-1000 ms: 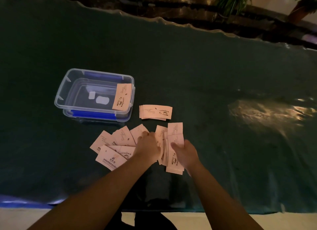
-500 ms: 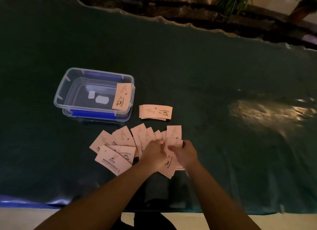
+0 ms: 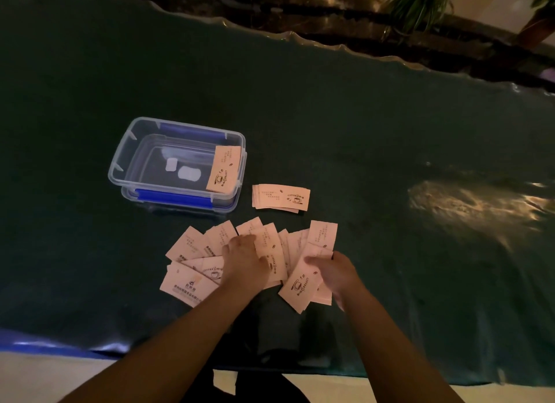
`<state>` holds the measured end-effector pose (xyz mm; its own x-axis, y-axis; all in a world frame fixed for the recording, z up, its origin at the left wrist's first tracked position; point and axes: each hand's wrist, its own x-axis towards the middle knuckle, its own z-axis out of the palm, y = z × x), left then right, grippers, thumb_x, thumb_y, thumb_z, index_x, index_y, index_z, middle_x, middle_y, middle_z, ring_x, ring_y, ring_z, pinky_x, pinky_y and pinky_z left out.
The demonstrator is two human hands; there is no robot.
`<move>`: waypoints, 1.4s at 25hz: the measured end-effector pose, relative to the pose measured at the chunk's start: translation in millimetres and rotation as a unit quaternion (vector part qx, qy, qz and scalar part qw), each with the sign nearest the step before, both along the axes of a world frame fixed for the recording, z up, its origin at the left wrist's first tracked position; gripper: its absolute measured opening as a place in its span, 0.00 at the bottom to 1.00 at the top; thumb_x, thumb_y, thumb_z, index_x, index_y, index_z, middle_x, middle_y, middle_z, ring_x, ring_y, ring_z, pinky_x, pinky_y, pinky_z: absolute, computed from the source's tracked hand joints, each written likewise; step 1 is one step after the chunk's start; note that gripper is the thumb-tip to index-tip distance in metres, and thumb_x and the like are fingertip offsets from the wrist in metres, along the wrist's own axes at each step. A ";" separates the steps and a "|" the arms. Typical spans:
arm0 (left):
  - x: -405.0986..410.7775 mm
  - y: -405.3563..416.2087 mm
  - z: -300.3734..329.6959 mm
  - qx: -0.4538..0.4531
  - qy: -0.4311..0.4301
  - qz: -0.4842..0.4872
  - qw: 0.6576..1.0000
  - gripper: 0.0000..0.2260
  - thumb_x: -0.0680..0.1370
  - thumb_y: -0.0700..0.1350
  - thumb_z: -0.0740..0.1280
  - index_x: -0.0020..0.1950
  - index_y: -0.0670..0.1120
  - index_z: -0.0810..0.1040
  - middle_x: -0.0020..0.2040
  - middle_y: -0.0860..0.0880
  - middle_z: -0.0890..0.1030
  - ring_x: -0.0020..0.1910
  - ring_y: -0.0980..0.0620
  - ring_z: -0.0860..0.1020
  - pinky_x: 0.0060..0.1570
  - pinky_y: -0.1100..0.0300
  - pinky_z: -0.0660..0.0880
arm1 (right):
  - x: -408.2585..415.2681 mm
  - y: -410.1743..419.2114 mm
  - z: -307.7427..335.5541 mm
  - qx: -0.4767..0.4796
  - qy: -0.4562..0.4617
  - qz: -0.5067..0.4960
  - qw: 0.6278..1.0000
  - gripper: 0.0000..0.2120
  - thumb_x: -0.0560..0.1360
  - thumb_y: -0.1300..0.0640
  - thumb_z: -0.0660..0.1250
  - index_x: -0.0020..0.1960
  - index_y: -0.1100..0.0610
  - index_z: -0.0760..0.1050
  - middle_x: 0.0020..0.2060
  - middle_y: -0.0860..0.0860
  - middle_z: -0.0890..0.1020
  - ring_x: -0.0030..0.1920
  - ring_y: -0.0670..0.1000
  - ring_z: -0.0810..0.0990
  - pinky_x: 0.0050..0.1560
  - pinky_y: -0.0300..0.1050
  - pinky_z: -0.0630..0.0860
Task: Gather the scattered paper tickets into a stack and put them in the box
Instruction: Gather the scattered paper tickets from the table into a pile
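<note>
Pink paper tickets [image 3: 210, 246] lie fanned on the dark cloth [image 3: 360, 132] near the clear box [image 3: 177, 162], the left hand [image 3: 244, 263] pressing flat on them, the right hand [image 3: 336, 272] pinching several.
</note>
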<state>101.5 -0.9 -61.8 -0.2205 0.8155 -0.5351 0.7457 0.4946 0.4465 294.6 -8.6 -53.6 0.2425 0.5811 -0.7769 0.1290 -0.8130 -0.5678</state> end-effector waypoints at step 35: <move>19.5 -18.7 -11.9 -0.012 -0.029 -0.071 0.997 0.09 0.85 0.47 0.61 0.50 0.45 0.78 0.48 0.46 0.82 0.44 0.50 0.81 0.46 0.60 0.77 | -29.6 8.8 -5.6 0.059 -0.056 0.093 0.992 0.12 0.80 0.51 0.75 0.62 0.49 0.78 0.50 0.46 0.86 0.47 0.46 0.86 0.38 0.41 0.78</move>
